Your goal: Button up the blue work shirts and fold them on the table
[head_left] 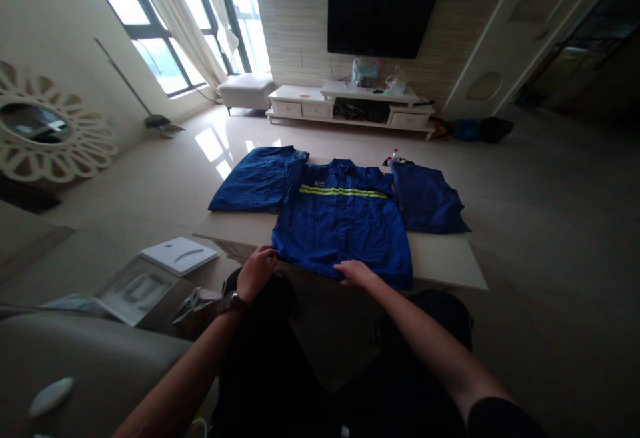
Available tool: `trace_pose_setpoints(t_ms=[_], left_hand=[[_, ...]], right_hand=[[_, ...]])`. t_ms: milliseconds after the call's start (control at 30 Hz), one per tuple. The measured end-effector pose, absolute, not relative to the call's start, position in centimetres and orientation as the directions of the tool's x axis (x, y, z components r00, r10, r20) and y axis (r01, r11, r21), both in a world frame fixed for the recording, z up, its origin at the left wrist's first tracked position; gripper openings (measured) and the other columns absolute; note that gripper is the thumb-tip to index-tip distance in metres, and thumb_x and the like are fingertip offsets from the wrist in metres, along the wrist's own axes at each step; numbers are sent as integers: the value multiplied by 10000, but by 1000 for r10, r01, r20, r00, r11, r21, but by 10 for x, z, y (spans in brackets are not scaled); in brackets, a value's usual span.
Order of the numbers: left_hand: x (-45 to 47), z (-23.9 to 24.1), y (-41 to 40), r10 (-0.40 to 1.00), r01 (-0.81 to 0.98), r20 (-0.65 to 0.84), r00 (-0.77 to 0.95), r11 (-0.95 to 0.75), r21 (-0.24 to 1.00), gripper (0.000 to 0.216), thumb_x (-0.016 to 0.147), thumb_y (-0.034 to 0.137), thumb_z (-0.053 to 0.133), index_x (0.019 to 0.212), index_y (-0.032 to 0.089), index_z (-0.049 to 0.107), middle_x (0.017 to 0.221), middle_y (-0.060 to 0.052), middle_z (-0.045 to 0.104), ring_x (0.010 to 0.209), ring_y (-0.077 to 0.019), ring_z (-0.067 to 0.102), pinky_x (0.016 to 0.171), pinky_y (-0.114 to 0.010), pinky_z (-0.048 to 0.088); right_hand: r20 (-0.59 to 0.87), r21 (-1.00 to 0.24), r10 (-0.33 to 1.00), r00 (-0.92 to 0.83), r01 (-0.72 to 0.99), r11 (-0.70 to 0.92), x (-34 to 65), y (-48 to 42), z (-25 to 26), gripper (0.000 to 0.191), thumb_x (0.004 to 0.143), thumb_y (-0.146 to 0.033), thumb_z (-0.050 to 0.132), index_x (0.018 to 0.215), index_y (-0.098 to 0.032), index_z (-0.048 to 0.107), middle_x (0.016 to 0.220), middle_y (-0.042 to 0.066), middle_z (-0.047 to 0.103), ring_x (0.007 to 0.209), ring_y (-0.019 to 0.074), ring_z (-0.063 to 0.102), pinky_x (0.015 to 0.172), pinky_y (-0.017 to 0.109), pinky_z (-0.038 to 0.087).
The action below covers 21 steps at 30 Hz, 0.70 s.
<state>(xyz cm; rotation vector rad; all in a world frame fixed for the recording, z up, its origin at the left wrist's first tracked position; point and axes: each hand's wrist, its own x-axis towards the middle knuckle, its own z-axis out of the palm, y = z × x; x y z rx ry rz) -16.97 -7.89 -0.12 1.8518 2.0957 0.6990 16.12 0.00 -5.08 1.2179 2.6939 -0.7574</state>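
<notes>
A blue work jacket point(345, 225) with a yellow reflective stripe lies flat on a low beige table point(450, 261), front up, collar at the far side. My left hand point(256, 271), with a watch on the wrist, pinches the jacket's near left hem corner. My right hand point(354, 273) rests on the near hem at the middle, fingers closed on the cloth. A second blue garment point(255, 181) lies folded at the table's far left. A third blue garment point(427, 198) lies at the far right.
Two small bottles point(394, 157) stand behind the jacket at the table's far edge. A white flat box point(179, 255) and a clear tray point(135, 288) lie to my left. A white TV cabinet point(350, 108) stands at the far wall under a dark screen.
</notes>
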Motion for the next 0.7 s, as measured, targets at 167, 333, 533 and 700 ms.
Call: trace_pose_setpoints(t_ms=[167, 333, 533, 700], left_hand=[[-161, 4, -105, 926, 765, 181, -333, 153, 625, 361, 914, 284, 592, 1260, 224, 678, 1302, -85, 718, 990, -242, 751, 894, -352, 595], [-93, -17, -139, 838, 378, -85, -538, 330, 865, 285, 848, 433, 697, 970, 176, 683, 843, -72, 753, 773, -228, 738, 647, -291, 574], [13, -45, -114, 673, -434, -694, -254, 562, 704, 446, 774, 514, 834, 975, 144, 686, 1006, -141, 755, 774, -183, 742, 646, -259, 571], [44, -47, -78, 664, -523, -673, -325, 467, 713, 343, 757, 356, 889, 919, 144, 674, 964, -110, 745, 795, -153, 734, 678, -228, 547]], right_hand=[[-213, -636, 599, -772, 575, 515, 168, 23, -58, 223, 732, -274, 853, 903, -227, 717, 815, -13, 706, 734, 140, 638, 647, 212, 424], [-114, -812, 603, -790, 423, 401, 176, 23, -70, 125, 844, -239, 732, 949, -172, 726, 802, -2, 698, 716, 125, 620, 664, 218, 455], [-47, -906, 661, -749, 310, 287, 177, 20, -74, 154, 831, -204, 706, 976, -189, 753, 775, -6, 702, 690, 128, 605, 680, 241, 471], [-90, -946, 806, -585, 303, 114, 179, 16, -76, 217, 751, -211, 740, 967, -206, 761, 718, -21, 693, 673, 139, 614, 669, 248, 478]])
